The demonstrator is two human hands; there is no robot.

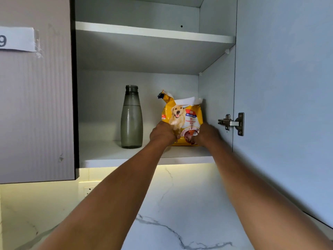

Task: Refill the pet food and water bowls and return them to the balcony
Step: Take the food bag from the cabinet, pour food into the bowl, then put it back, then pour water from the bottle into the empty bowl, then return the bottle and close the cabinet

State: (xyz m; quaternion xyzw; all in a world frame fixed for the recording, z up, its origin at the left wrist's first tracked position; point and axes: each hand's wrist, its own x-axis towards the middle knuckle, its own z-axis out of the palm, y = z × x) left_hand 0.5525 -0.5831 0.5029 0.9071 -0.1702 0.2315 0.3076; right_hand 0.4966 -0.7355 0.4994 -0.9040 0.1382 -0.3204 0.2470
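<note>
Marble-patterned wall [180, 204] lay nearest, under both bare forearms, which reached up and forward, nearly straight, into an open cupboard. On its lower shelf [100, 152] the left hand [162, 132] and right hand [205, 133] clasped the bottom corners of a yellow dog food bag [183, 118], fingers wrapped around its sides. The bag stood upright at the shelf's right end, its torn top open. A grey bottle [131, 118] stood just left of it, apart. The upper shelf [144, 31] sat above.
</note>
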